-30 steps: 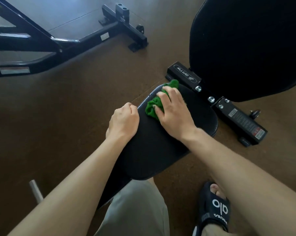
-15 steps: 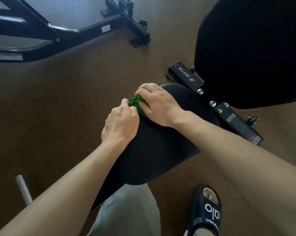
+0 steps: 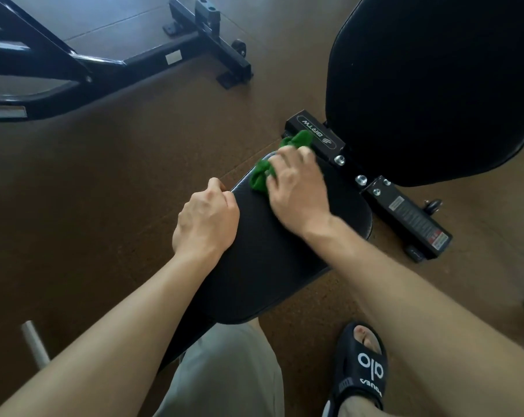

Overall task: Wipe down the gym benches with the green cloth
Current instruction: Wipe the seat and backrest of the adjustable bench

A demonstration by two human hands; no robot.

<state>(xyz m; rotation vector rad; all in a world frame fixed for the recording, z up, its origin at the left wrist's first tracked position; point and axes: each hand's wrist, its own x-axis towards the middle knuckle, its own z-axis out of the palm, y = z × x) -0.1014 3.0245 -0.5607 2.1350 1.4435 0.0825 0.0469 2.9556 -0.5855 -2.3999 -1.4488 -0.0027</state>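
A black padded bench seat (image 3: 272,260) fills the middle of the head view, with its raised black backrest (image 3: 435,85) at the upper right. The crumpled green cloth (image 3: 262,176) lies on the seat's far end. My right hand (image 3: 296,188) presses down on the cloth with spread fingers, and green shows on both sides of them. My left hand (image 3: 206,221) grips the seat's left edge, fingers curled over the rim.
The bench's black steel base bar (image 3: 405,212) with bolts and a warning label runs under the backrest. Another black machine frame (image 3: 110,64) stands on the brown floor at the upper left. My leg and black sandal (image 3: 363,371) are below the seat.
My right hand has slid the cloth from the seat's left edge beside my left hand back toward the far end near the backrest. My left hand has kept its grip.
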